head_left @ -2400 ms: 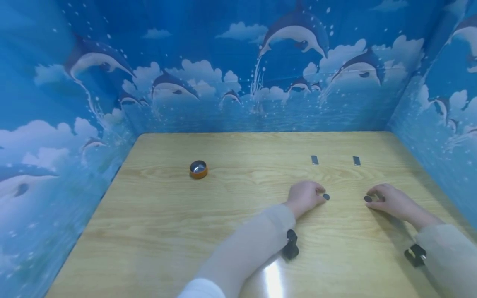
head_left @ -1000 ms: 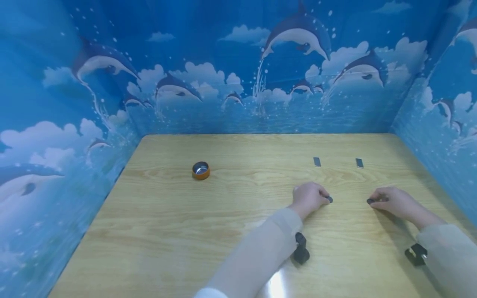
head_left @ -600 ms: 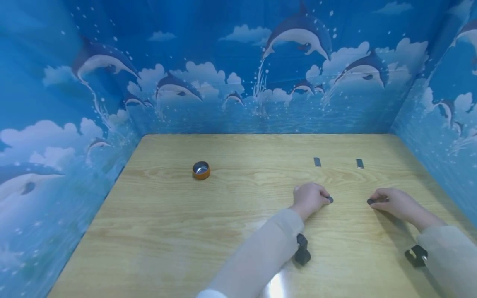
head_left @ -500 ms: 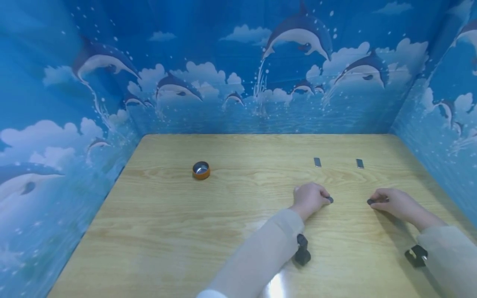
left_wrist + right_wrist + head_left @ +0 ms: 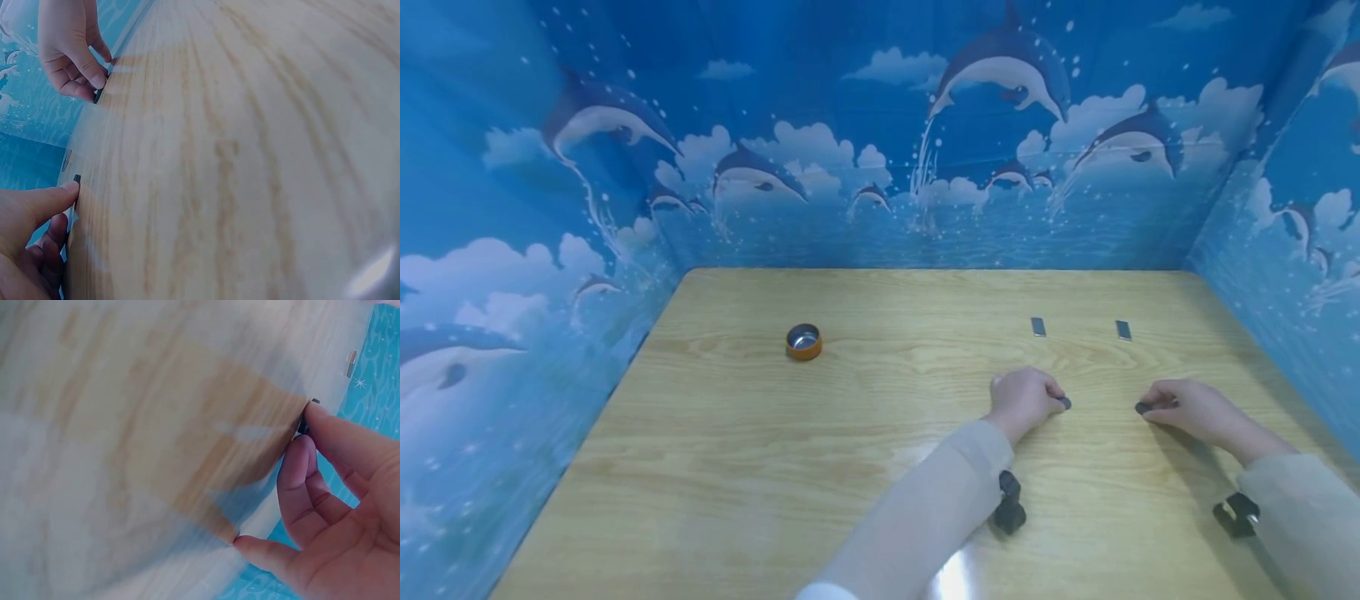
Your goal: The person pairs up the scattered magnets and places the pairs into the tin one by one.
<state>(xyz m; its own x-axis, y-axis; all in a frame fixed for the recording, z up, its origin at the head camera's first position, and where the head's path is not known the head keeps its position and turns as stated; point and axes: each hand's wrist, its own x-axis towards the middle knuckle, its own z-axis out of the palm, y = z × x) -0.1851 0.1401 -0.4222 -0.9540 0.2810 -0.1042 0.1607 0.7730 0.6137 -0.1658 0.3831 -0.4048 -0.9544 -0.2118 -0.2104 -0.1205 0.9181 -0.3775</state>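
Both hands are down on the wooden table (image 5: 865,433). The left hand (image 5: 1021,398) has its fingers curled, with a fingertip (image 5: 62,192) touching a small dark disc (image 5: 1065,403) lying flat on the wood. The right hand (image 5: 1187,408) does much the same with a second dark disc (image 5: 1142,407), fingers bent around its edge, though I can't tell if it's really pinched. The discs sit well apart. Two little metal strips (image 5: 1038,327) lie farther back, and an orange-rimmed cap (image 5: 803,341) sits off to the left.
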